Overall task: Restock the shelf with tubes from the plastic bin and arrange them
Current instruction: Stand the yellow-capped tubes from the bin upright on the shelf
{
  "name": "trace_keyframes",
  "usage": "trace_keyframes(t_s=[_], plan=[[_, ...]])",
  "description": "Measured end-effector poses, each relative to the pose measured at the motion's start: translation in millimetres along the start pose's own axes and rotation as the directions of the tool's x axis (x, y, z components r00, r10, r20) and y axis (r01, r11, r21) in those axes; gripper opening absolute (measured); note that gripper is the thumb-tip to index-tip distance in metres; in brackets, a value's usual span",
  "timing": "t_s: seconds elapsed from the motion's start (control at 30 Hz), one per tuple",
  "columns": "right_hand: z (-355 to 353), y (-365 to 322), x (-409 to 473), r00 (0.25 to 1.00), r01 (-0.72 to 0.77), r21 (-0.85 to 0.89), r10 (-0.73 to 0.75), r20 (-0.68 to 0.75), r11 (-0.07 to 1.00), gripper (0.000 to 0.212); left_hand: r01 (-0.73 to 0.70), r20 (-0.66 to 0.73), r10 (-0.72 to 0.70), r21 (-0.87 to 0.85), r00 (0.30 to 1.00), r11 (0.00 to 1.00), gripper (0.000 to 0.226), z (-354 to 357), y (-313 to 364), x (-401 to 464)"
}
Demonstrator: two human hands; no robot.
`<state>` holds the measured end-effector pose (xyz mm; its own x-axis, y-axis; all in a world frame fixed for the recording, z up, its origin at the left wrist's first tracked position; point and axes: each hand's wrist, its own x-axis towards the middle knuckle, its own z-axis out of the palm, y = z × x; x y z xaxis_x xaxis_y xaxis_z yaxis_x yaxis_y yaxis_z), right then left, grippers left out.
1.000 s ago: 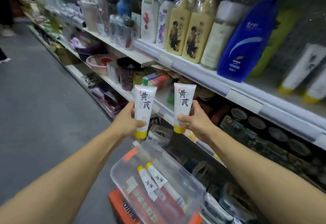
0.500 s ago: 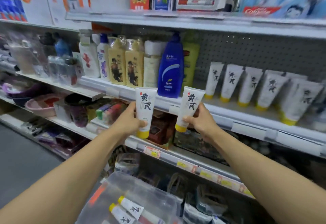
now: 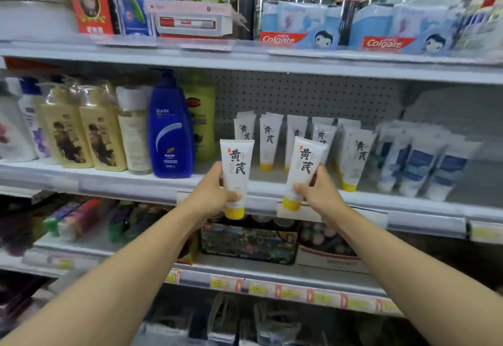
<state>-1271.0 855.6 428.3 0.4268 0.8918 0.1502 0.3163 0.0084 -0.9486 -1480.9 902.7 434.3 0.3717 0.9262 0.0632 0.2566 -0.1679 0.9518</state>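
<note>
1. The left hand point(image 3: 211, 194) wraps a white plastic tube with a yellow cap point(image 3: 235, 178) low on its body, cap down.
2. The right hand point(image 3: 317, 193) grips a matching second tube point(image 3: 303, 167), slightly tilted.
3. Both are in front of the grey metal shelf point(image 3: 408, 204), where the row of identical tubes point(image 3: 272, 138) stands.
4. The tubes look light, soft and squeezable; holding near the stiffer cap end seems best.

Right-side blue-white tubes point(image 3: 416, 166) blurred.

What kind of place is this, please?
Most likely a shop aisle for toiletries: the shelf edge carries price labels, Colgate boxes stand above, and each hand holds a white tube matching the shelved tubes.
</note>
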Motion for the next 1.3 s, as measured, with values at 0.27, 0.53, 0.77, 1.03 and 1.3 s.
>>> trace_keyframes(t_s=[0.27,0.53,0.77,1.03,1.3], plan=[[-44,12,58,0.983,-0.024,-0.131,-0.001,-0.183,0.991,0.036,-0.087,0.018,0.088,-0.023,0.996,0.996,0.053,61,28,75],[-41,27,87,0.972,-0.056,-0.328,-0.023,-0.234,0.943,0.028,-0.099,0.015,0.098,0.046,0.995,0.994,0.062,113,28,132],[-36,34,95,0.962,-0.08,-0.459,-0.052,-0.267,0.885,0.022,-0.102,-0.022,0.104,0.079,0.994,0.992,0.072,135,19,152],[-30,32,94,0.951,-0.113,-0.492,-0.05,-0.306,0.863,0.027,-0.107,-0.055,0.121,0.212,0.991,0.971,0.067,142,14,156],[-25,36,58,0.958,-0.136,-0.524,-0.023,-0.285,0.84,0.055,-0.031,-0.102,0.079,0.407,0.992,0.913,0.058,109,5,136]])
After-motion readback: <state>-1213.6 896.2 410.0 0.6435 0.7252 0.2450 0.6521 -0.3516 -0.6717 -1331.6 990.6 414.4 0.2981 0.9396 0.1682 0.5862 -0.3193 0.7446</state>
